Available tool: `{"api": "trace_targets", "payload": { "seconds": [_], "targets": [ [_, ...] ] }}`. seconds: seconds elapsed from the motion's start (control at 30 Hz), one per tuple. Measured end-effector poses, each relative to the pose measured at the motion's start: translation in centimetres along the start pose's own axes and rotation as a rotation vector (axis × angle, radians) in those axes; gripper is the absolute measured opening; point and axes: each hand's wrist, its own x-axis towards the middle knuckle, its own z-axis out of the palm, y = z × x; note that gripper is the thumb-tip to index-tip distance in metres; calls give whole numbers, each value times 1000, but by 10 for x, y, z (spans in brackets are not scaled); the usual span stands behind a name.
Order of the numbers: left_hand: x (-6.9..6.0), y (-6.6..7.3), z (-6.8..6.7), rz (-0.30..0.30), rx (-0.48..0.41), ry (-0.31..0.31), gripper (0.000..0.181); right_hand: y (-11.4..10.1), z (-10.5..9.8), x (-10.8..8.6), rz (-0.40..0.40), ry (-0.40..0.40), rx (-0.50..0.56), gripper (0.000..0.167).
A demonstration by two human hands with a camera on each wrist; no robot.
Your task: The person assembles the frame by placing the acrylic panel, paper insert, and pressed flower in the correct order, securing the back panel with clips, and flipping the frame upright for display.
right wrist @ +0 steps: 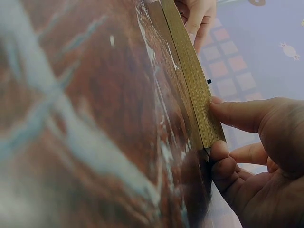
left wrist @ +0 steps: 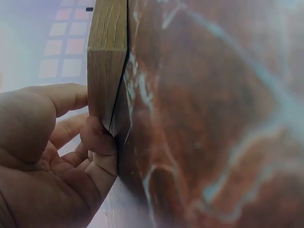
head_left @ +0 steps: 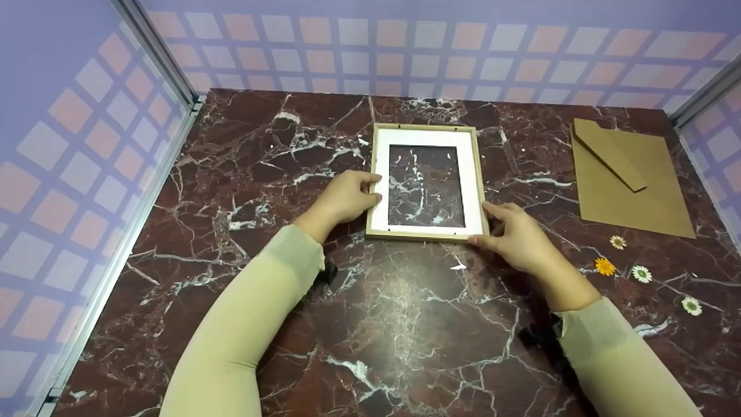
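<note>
Two hands are at work on one picture frame, which is on the table [head_left: 370,370], a little beyond its middle. The frame [head_left: 468,174] has one white border [head_left: 425,138] around one window [head_left: 426,185], and the marble pattern shows through it. Four small black tabs [head_left: 399,125] are seen, two at the far edge and two at the near edge. To the right there are one brown envelope [head_left: 642,202] and four flowers: one orange flower [head_left: 605,266] and three white flowers [head_left: 641,274].

The frame's long axis runs away from the person, nearly straight, with the short sides near and far.

The left hand [head_left: 350,196] pinches the left side, with a small gap between thumb and finger and the wood between them. The right hand [head_left: 518,237] pinches the near right corner in a similar manner, its fingers also only slightly apart. Whether the frame lies fully flat, one cannot tell.
</note>
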Motion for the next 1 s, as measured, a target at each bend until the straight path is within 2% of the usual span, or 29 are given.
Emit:
{"api": "trace_targets", "payload": {
  "seconds": [0.1, 0.17, 0.2, 0.23, 0.33, 0.37, 0.43, 0.47, 0.5, 0.6, 0.77, 0.87, 1.0],
  "targets": [
    [1, 5, 0, -12, 2, -11, 58, 1, -2, -2, -1, 8, -11, 91],
    [5, 2, 2, -7, -7, -13, 59, 2, -3, -2, -2, 12, -19, 91],
    [2, 7, 1, -13, -7, -15, 59, 2, -4, -2, -2, 13, -24, 91],
    [8, 0, 4, -8, -14, -17, 60, 3, -4, -3, -1, 14, -29, 91],
    [9, 0, 6, 2, -24, -6, 66, 4, -5, -4, 4, 16, -38, 91],
    [5, 5, 5, -5, -18, -3, 67, 4, -5, -4, 5, 16, -40, 91],
    [4, 4, 5, -1, -33, -5, 71, 5, -5, -5, 10, 18, -39, 91],
    [-3, 12, 1, -6, -35, -8, 72, 5, -5, -6, 12, 18, -35, 92],
    [-4, 12, 1, -6, -49, -18, 73, 5, -5, -6, 14, 18, -32, 92],
    [-9, 12, -3, -10, -82, -73, 80, 5, -5, -7, 20, 17, -24, 91],
    [-19, 10, -10, -10, -66, -173, 109, 2, -5, -6, 32, 18, -27, 91],
    [-25, 7, -12, 12, -31, -190, 116, -1, -4, -5, 28, 6, -60, 90],
    [-29, 5, -14, 41, 10, -173, 112, -3, -12, -10, 25, -6, -75, 85]
  ]
}}
